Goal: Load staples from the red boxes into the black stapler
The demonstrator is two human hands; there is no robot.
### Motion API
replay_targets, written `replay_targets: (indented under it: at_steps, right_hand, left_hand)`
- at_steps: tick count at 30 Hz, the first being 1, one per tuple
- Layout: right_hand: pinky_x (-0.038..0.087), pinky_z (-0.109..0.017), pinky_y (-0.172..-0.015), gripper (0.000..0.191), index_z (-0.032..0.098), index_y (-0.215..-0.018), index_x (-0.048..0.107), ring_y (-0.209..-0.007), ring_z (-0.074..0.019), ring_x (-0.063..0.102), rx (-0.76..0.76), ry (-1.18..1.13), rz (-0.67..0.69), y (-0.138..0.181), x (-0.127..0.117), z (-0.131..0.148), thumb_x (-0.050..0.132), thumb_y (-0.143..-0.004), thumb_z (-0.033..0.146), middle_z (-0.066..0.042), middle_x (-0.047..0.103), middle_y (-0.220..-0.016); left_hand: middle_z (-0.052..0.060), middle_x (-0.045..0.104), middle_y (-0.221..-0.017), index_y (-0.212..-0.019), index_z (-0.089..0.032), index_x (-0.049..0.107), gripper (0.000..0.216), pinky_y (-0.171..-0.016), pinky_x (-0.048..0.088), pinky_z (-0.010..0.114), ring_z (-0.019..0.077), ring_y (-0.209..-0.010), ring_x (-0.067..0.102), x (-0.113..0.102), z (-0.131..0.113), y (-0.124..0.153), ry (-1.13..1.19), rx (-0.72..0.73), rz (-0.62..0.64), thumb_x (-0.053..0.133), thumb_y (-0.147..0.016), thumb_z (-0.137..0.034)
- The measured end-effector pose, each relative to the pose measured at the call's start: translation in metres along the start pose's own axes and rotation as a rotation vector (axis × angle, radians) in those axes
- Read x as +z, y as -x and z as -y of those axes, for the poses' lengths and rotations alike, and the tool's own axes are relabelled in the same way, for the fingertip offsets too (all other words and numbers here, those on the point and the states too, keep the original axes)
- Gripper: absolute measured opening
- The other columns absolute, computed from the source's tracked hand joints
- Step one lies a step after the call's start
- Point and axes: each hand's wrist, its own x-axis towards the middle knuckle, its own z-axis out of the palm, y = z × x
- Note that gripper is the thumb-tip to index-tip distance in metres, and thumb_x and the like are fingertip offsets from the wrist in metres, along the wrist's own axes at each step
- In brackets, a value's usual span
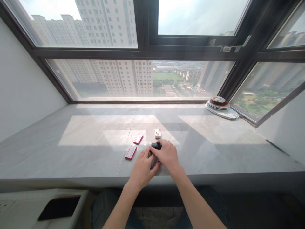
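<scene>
While left hand (142, 168) and right hand (167, 156) are clamping a black case (156, 146) at lower centre (red packs (131, 152) just left), keeping it low over the sill (90, 149) is looking safest.

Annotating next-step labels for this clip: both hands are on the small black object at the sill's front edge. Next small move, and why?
Probably raise the small black object slightly clear of the sill. The right hand pinches its top, the left hand touches it from the left, and together they cover most of it. The red packs and white pack lie apart, untouched.
</scene>
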Motion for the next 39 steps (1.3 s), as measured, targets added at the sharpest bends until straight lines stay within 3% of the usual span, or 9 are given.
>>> replay_targets:
  at_steps: [3,7,11,14,19,24,29,33,39]
  right_hand:
    - [0.048,-0.034,-0.084,0.028,0.027,-0.098,0.074,-0.093,-0.0257,0.068,0.073,-0.136,-0.050,-0.005,-0.004,-0.002,0.074,-0.085,0.052,-0.004,0.076,-0.098]
    - [0.053,-0.032,-0.078,0.045,0.020,-0.100,0.073,-0.088,-0.0245,0.069,0.197,-0.542,-0.111,-0.011,-0.018,-0.019,0.064,-0.089,0.063,-0.008,0.077,-0.096]
    - [0.059,-0.031,-0.077,0.055,0.016,-0.106,0.069,-0.106,-0.0280,0.070,0.333,-0.872,-0.199,-0.009,-0.029,-0.055,0.048,-0.095,0.065,-0.015,0.074,-0.115]
    - [0.063,-0.033,-0.073,0.049,0.017,-0.107,0.065,-0.103,-0.0275,0.073,0.484,-0.969,-0.200,-0.001,-0.036,-0.089,0.044,-0.096,0.060,-0.016,0.071,-0.120]
    - [0.061,-0.032,-0.052,0.042,0.021,-0.106,0.061,-0.064,-0.0211,0.073,0.646,-0.860,-0.065,0.014,-0.056,-0.128,0.054,-0.093,0.060,-0.011,0.072,-0.103]
    - [0.031,-0.022,-0.032,0.055,0.020,-0.099,0.062,-0.033,-0.0116,0.046,0.572,-0.621,0.106,0.032,-0.059,-0.123,0.046,-0.094,0.071,0.001,0.062,-0.060]
    - [0.034,-0.023,-0.041,0.048,0.019,-0.083,0.067,-0.039,-0.0136,0.047,0.402,-0.531,0.330,0.045,-0.038,-0.082,0.052,-0.093,0.064,0.002,0.056,-0.047]
    - [0.033,-0.024,-0.045,0.040,0.019,-0.077,0.067,-0.045,-0.0151,0.050,0.327,-0.476,0.293,0.040,-0.031,-0.068,0.061,-0.089,0.056,-0.001,0.060,-0.052]
    - [0.031,-0.025,-0.047,0.036,0.021,-0.075,0.065,-0.046,-0.0160,0.049,0.331,-0.374,0.235,0.039,-0.048,-0.086,0.064,-0.087,0.054,0.001,0.058,-0.051]
  left_hand:
    - [0.007,0.047,-0.153,-0.143,-0.035,0.055,0.046,-0.119,0.040,0.054,0.0320,-0.142,0.044,0.002,-0.002,0.000,-0.022,-0.015,0.001,0.060,-0.097,-0.033]
    - [0.004,0.039,-0.161,-0.149,-0.036,0.051,0.052,-0.120,0.038,0.054,0.0331,-0.143,0.042,0.005,-0.002,0.001,-0.048,-0.051,0.015,0.059,-0.097,-0.036]
    - [0.003,0.034,-0.165,-0.152,-0.037,0.047,0.054,-0.122,0.034,0.053,0.0327,-0.146,0.039,0.007,0.000,0.003,-0.058,-0.055,0.031,0.057,-0.099,-0.039]
    - [0.003,0.027,-0.169,-0.156,-0.037,0.041,0.056,-0.124,0.029,0.053,0.0315,-0.153,0.030,0.008,0.001,0.004,-0.051,-0.039,0.057,0.053,-0.101,-0.039]
    - [0.002,0.024,-0.170,-0.151,-0.038,0.047,0.050,-0.126,0.026,0.052,0.0284,-0.156,0.025,0.008,0.002,0.003,-0.036,-0.050,0.089,0.053,-0.101,-0.039]
    - [0.001,0.030,-0.168,-0.133,-0.034,0.060,0.035,-0.126,0.027,0.050,0.0253,-0.155,0.028,0.006,-0.001,0.002,-0.001,-0.086,0.071,0.059,-0.098,-0.038]
    - [0.000,0.034,-0.166,-0.127,-0.034,0.063,0.033,-0.126,0.028,0.051,0.0261,-0.154,0.030,0.009,0.002,0.001,0.045,-0.092,0.048,0.065,-0.095,-0.040]
    - [0.000,0.037,-0.165,-0.126,-0.033,0.064,0.032,-0.127,0.028,0.051,0.0258,-0.153,0.033,0.007,0.010,0.002,0.115,-0.092,0.080,0.064,-0.095,-0.042]
    - [0.000,0.040,-0.163,-0.119,-0.031,0.063,0.025,-0.126,0.031,0.048,0.0239,-0.150,0.038,0.000,0.015,0.004,0.159,-0.078,0.099,0.062,-0.095,-0.039]
